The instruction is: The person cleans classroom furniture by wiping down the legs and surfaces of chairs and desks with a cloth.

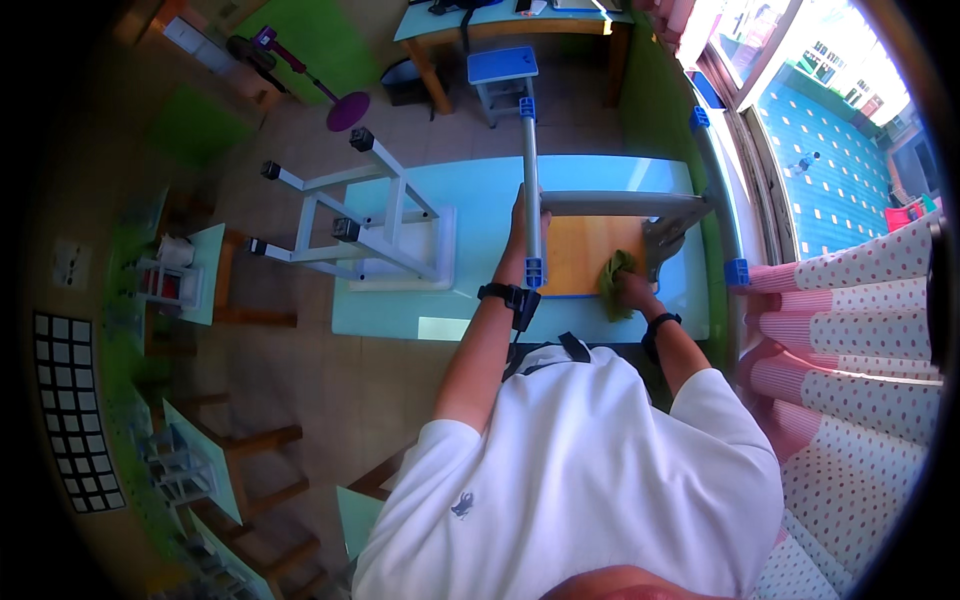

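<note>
An overturned chair or stool with a wooden seat (589, 251), metal tube legs and blue plastic end caps lies on the pale blue tabletop (487, 172). My left hand (520, 216) is at its left side, partly behind a metal tube, and seems to grip the frame there; its fingers are mostly hidden. My right hand (636, 291) holds a crumpled green cloth (618, 286) against the right part of the wooden seat, near its front edge. To the left, on the same table, a white stool (450, 255) rests upside down with black-capped legs pointing up.
A window with a pink and white dotted curtain (862, 330) runs along the right. Ahead stand a blue-topped stool (502, 66) and another table (510, 22). A purple fan (348, 111) is at the upper left. More tables with upturned stools stand at the left.
</note>
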`<state>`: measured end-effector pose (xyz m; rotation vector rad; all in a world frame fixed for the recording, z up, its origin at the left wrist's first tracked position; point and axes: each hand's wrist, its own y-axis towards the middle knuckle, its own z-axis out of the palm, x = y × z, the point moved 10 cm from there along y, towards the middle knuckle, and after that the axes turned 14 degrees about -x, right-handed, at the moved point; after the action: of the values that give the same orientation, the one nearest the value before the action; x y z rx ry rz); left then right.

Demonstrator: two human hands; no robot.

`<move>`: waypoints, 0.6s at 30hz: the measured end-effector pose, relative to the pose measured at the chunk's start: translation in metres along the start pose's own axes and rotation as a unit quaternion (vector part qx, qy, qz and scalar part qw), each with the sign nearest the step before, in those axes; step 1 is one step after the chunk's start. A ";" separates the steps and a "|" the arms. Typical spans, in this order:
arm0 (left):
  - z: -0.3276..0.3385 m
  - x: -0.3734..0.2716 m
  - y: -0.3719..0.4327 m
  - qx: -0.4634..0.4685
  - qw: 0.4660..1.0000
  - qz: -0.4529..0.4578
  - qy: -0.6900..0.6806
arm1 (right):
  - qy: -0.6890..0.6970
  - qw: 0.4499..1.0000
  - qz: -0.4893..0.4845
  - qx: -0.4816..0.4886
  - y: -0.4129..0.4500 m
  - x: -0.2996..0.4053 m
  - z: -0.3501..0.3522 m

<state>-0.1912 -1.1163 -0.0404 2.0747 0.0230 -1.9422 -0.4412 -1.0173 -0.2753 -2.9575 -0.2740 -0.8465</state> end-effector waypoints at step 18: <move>0.001 -0.025 -0.002 0.006 1.000 -0.016 -0.005 | 0.012 0.998 0.054 0.034 -0.013 0.140 0.002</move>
<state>-0.1945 -1.1094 -0.0169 2.0855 0.0435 -1.9752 -0.3256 -0.9828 -0.2028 -2.8681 -0.1370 -0.8421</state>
